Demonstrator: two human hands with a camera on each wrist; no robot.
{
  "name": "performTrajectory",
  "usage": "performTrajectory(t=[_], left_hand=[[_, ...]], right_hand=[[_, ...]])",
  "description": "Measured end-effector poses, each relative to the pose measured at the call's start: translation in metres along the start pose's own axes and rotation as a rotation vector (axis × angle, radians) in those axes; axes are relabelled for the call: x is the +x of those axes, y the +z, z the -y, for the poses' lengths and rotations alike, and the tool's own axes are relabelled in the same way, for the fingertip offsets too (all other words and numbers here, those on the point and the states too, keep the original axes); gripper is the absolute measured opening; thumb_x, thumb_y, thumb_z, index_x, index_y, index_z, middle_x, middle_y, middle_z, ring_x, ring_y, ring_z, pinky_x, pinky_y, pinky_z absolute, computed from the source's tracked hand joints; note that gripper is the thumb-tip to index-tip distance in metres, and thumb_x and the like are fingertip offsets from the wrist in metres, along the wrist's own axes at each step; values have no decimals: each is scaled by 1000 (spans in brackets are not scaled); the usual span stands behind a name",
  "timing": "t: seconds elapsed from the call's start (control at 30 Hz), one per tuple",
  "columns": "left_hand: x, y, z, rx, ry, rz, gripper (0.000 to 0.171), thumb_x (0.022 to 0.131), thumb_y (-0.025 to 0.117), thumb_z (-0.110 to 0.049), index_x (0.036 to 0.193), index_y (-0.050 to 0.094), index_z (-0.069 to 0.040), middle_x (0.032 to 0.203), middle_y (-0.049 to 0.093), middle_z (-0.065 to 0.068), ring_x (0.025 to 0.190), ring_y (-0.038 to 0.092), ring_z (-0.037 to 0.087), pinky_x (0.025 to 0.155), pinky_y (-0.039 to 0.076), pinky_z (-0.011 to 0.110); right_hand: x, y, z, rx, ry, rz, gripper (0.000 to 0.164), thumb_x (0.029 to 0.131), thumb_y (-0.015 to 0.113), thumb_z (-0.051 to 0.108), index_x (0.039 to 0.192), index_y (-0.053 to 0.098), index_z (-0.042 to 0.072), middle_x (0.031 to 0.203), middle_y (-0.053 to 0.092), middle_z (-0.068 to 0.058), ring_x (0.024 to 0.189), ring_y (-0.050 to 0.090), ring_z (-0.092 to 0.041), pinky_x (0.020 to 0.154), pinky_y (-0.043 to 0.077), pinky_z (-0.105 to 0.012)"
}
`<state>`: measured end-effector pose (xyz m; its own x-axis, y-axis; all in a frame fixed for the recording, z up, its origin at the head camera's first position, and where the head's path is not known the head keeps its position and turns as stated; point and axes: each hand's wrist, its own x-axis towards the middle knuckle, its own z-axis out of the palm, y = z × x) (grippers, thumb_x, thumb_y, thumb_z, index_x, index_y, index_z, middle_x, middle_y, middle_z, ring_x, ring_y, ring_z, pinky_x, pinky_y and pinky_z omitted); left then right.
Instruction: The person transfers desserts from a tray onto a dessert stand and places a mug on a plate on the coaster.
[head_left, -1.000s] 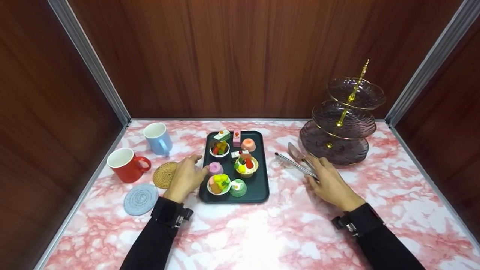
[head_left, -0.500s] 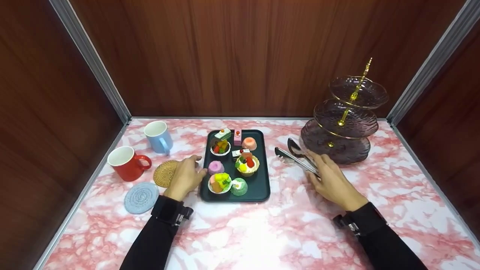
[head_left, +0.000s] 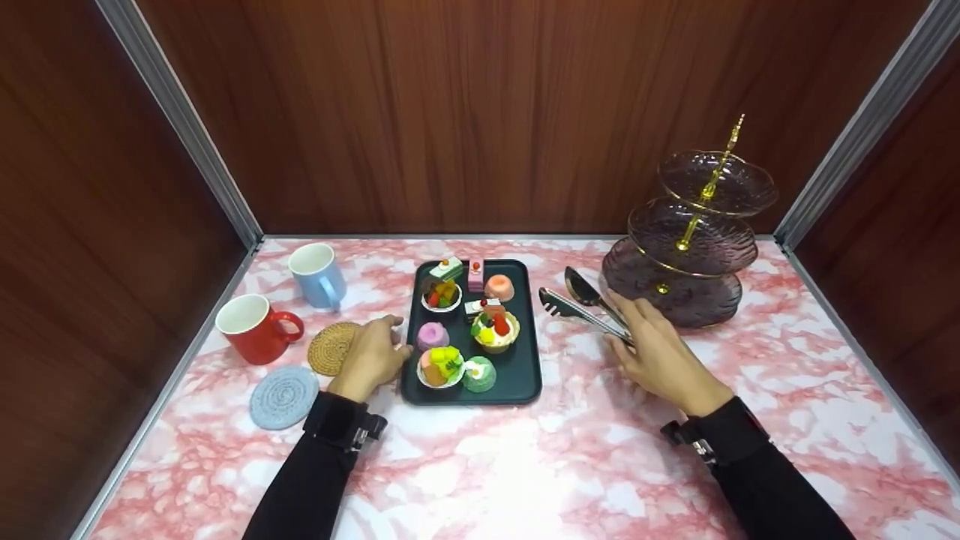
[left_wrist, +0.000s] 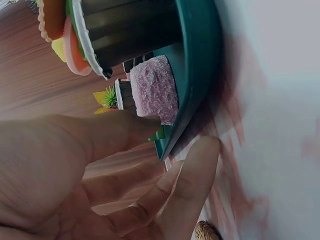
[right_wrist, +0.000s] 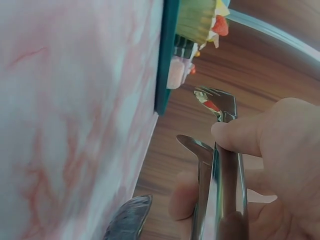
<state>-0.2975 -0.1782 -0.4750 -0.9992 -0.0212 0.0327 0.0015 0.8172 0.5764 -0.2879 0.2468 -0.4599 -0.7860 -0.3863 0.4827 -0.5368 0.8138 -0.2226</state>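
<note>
My right hand [head_left: 660,358] grips metal serving tongs [head_left: 600,322] by their arms, thumb on one side and fingers on the other. In the right wrist view the tongs [right_wrist: 229,175] show a forked end and a smooth spoon-like end, spread apart with nothing between them. At the left edge of the dark green tray [head_left: 521,375] is my left hand [head_left: 369,358], its fingers loosely bent and apart. The left wrist view has its thumb [left_wrist: 115,132] overlapping the tray rim, close to a sugary pink sweet [left_wrist: 155,90]. Several small cakes and fruit tarts [head_left: 495,331] sit on the tray.
A three-tier purple glass stand [head_left: 690,300] rises just behind my right hand. Left of the tray are a red mug [head_left: 251,334], a blue mug [head_left: 315,274], a woven tan coaster [head_left: 326,351] and a grey-blue coaster [head_left: 283,397]. Wood-look panels [head_left: 480,112] enclose the table.
The tongs have risen and shifted slightly left in my right hand, and their two ends have turned and spread further apart. My left hand has barely moved.
</note>
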Motion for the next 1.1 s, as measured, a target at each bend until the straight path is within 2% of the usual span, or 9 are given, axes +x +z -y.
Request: performTrajectory(t=[0.2,0.3,0.47,0.67,0.87,1.1], left_hand=[[2,2,2,15,14,8,56,76,71,-19,127,54,-7,102,65,9,91,59,22,84,48,37],[3,4,2,3,9,20,58,75,71,-18,128,52,-7,102,64,9,90,58,21,83,48,37],[3,6,3,14,37,9,59,71,74,-15,126,55,-6,100,63,9,88,57,21,82,46,36],[2,8,2,-2,46,7,42,69,71,-10,111,66,-8,90,66,7,83,57,20,79,47,35],[2,8,1,-19,42,9,32,69,69,-6,101,68,-9,85,65,7,79,56,20,76,48,34],[3,9,0,-16,38,11,35,70,69,-6,104,68,-9,87,65,7,82,56,21,80,47,35]], right_hand=[[5,-1,6,6,1,2,74,83,65,27,146,26,27,106,52,-5,88,53,-19,81,48,-40],[7,-1,8,2,-10,2,74,83,65,28,146,26,25,106,52,-6,85,53,-18,78,48,-39],[12,-2,11,-22,-28,5,73,83,65,30,145,27,27,107,53,-3,78,48,-14,71,45,-35],[16,-3,15,-68,-67,3,70,83,65,35,144,31,29,106,52,1,69,45,-12,60,43,-32],[16,-4,17,-92,-66,42,71,82,64,39,144,28,34,110,51,6,70,48,-10,57,44,-32],[13,-3,17,-89,-91,87,71,83,63,40,144,27,35,104,49,7,68,45,-7,57,41,-26]])
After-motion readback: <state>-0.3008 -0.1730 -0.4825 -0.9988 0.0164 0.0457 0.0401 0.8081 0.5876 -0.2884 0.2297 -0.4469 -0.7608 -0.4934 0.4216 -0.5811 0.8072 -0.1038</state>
